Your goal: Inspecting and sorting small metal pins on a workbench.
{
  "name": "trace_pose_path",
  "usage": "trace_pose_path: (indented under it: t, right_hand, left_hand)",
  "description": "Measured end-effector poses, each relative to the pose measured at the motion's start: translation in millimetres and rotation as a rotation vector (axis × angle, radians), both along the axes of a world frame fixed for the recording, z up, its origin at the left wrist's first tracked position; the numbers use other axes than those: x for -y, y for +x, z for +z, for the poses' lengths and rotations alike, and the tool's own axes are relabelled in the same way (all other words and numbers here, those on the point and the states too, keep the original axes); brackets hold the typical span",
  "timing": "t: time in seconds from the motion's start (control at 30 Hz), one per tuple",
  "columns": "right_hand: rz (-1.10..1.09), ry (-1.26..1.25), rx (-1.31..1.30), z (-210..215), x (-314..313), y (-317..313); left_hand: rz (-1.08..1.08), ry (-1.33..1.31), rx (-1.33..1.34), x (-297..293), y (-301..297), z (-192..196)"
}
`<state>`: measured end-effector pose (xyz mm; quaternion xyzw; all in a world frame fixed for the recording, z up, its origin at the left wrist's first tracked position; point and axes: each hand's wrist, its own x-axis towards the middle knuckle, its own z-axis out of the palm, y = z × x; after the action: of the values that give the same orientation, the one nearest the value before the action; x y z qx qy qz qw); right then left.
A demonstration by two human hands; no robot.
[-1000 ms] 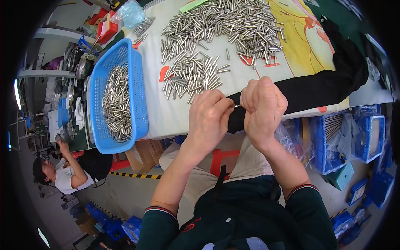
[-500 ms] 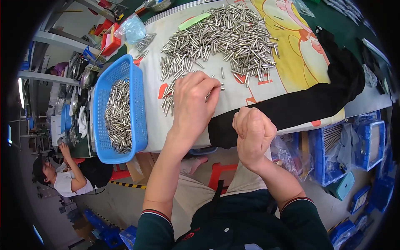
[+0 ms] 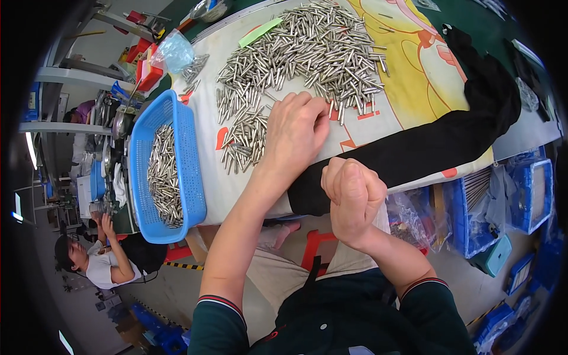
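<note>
My left hand [image 3: 296,131] bends over the white patterned cloth, just below the big heap of metal pins [image 3: 322,50]. Its fingers are curled down and their tips are hidden, so whatever they pinch does not show. A smaller bunch of pins [image 3: 245,139] lies to the left of that hand. My right hand [image 3: 355,198] is closed in a fist over the front edge, above a black sleeve-like cloth [image 3: 408,145]; the inside of the fist is hidden. On the left stands a blue perforated basket [image 3: 192,160] holding many similar pins.
A green paper strip [image 3: 260,32] rests on the heap. Behind the basket are a clear plastic bag [image 3: 176,52] and a red bin [image 3: 148,74]. Blue crates [image 3: 467,222] stand below on the right. Another person [image 3: 112,260] works at the far left.
My left hand has shifted right, over the spot where a few loose pins lay; they no longer show. My right fist stays closed. The whole view has shifted slightly.
</note>
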<state>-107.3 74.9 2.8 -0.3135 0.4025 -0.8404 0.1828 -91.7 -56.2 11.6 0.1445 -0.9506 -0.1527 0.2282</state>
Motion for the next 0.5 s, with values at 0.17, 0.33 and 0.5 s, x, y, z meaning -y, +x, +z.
trace_pose_path:
  t: [0.17, 0.33, 0.5]
  right_hand:
    - [0.000, -0.013, -0.026, -3, -1, 0]
    - [-0.006, -0.008, -0.041, -3, 0, 1]
    - [-0.022, -0.026, -0.091, -2, -1, 2]
  left_hand:
    - [0.137, 0.009, 0.014, 1, 3, -1]
    - [0.216, -0.036, 0.107, 2, -5, 6]
    - [0.267, -0.094, 0.197, -2, -6, 11]
